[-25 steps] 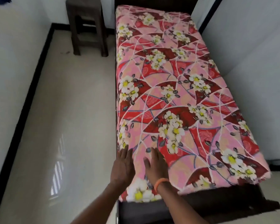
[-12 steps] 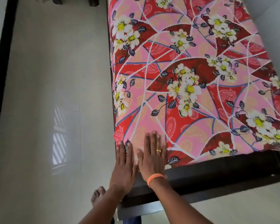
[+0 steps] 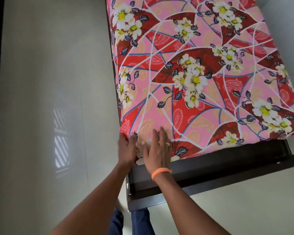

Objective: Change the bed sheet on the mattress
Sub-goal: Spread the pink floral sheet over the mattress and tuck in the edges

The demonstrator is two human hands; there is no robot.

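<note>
The sheet (image 3: pixel 193 78) covers the mattress, from the top of the frame down to the dark bed frame (image 3: pixel 227 168) at lower right. Its long way runs up and away from the person.

Both hands are at the sheet's near left corner, low in the middle of the frame. The left hand (image 3: pixel 126 150) is right on the corner, and its fingers seem to curl on the cloth there (it is blurry, so I cannot tell if it really holds it). The right hand (image 3: pixel 157 150) lies flat and open on the sheet just beside it, fingers straight.

The corner is under the left hand, so that hand is nearer. I think pulling the corner loose comes next.
</note>
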